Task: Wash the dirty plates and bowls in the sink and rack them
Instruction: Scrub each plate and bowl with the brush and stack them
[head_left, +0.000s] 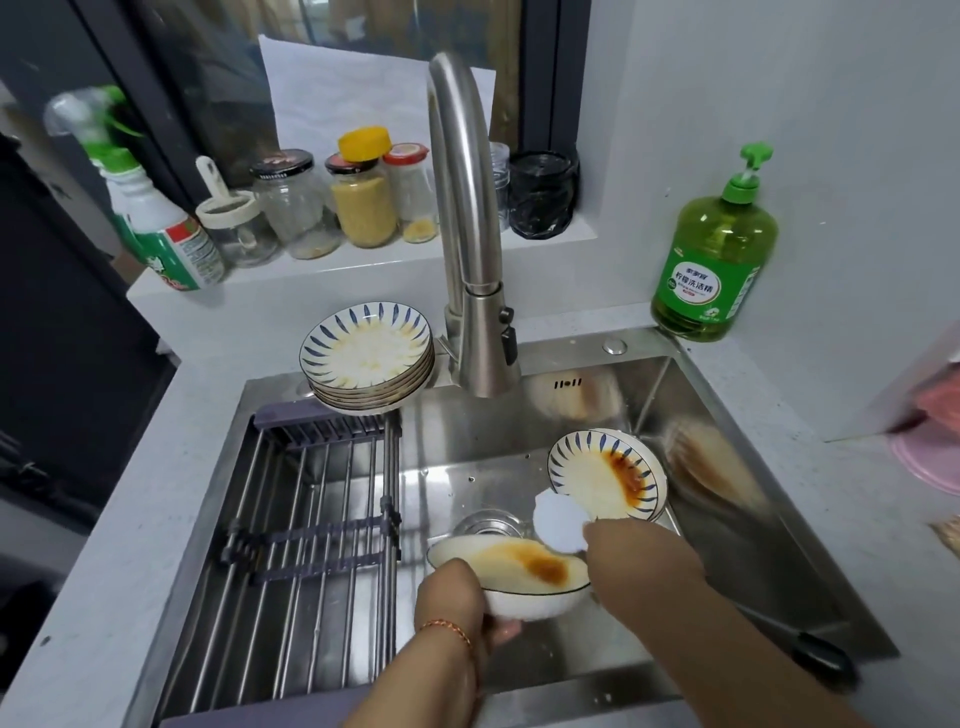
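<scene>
My left hand (457, 597) grips a white bowl (519, 577) smeared with brown sauce, holding it tilted over the sink (467, 447) near the drain. My right hand (634, 556) holds a pale blue-white sponge (561, 522) just above the bowl's far rim. A second sauce-stained dish with a blue leaf pattern (605, 475) leans against the sink's right wall. A stack of several dirty patterned plates (368, 353) sits on the sink's back left corner. The metal roll-up rack (306, 545) spans the sink's left half and holds nothing.
The steel faucet (467, 234) arches over the sink's middle, with no water running. A green dish-soap pump bottle (714, 254) stands at the back right. Jars and a spray bottle (156, 218) line the window ledge. A black handle (821, 654) lies on the sink's front right edge.
</scene>
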